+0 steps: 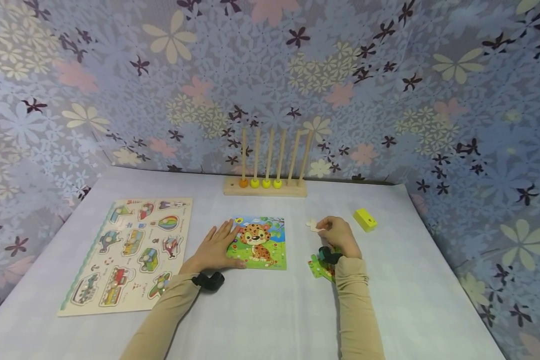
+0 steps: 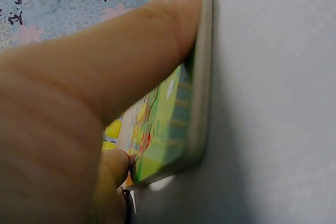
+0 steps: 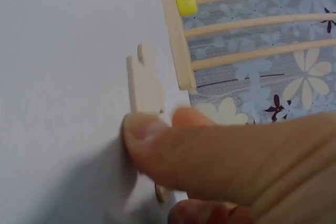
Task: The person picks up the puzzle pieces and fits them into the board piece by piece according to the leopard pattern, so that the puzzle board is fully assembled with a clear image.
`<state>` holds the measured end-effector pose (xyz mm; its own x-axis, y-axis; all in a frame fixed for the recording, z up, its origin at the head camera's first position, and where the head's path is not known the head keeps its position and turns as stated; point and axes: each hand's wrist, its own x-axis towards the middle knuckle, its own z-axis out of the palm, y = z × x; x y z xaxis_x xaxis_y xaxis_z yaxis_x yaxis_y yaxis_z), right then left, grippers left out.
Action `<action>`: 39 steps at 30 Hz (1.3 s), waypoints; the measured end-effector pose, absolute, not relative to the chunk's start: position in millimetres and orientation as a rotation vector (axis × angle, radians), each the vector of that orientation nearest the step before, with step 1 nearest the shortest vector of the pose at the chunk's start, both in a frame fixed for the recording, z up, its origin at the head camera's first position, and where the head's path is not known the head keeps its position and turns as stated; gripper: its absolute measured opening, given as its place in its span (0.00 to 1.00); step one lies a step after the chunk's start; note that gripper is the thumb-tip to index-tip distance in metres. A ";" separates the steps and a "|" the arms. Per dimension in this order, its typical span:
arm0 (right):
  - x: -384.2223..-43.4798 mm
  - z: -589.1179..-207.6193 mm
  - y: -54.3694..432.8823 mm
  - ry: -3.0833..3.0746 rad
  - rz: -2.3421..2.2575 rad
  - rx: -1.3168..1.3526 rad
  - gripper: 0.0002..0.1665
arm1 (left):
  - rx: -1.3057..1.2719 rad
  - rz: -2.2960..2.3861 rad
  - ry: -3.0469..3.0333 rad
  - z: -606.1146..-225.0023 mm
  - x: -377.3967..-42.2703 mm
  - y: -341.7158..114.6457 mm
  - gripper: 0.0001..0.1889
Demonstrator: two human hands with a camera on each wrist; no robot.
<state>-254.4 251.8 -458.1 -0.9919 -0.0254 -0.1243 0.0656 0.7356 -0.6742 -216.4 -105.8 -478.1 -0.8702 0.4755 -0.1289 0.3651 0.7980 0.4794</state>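
My left hand (image 1: 217, 247) lies with spread fingers over the left side of a square leopard picture puzzle (image 1: 257, 245). In the left wrist view its thumb (image 2: 152, 35) rests along the edge of the puzzle board (image 2: 176, 129). Off to the right, my right hand (image 1: 339, 234) pinches a bare-wood puzzle piece (image 1: 312, 226) between thumb and fingers. The right wrist view has the piece (image 3: 144, 85) with its pale, unprinted side showing, close over the tabletop. Green printed puzzle pieces (image 1: 316, 266) lie beneath the right wrist, partly hidden by it.
A vehicle peg-style puzzle board (image 1: 130, 255) lies at the left. At the back stands a wooden bead rack (image 1: 265, 189) with upright rods, one orange bead and several yellow ones. A yellow block (image 1: 365, 220) sits right of the right hand. Patterned fabric (image 1: 261, 75) rises behind the table.
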 end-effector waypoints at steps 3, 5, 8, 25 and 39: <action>-254.1 -458.0 252.5 2.852 -1.061 0.031 0.21 | 0.658 0.661 2.744 -477.9 -216.0 -105.8 0.57; -254.3 -458.3 252.8 2.849 -1.067 0.045 0.23 | 0.657 0.659 2.744 -477.6 -216.0 -105.8 0.57; -255.2 -458.3 252.7 2.827 -1.081 0.060 0.24 | 0.658 0.654 2.747 -477.3 -215.9 -106.4 0.57; -257.7 -461.1 245.8 2.839 -1.238 0.099 0.05 | 0.679 0.657 2.745 -474.9 -215.7 -107.3 0.57; -261.3 -458.4 210.5 2.520 -1.604 -0.054 0.20 | 0.654 0.643 2.743 -472.2 -214.9 -105.8 0.57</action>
<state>-261.3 210.5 -458.4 -0.9875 -0.1127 -0.1104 0.0523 0.4263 -0.9031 -214.9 -105.8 -472.2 -0.8685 0.4770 -0.1351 0.3673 0.8022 0.4707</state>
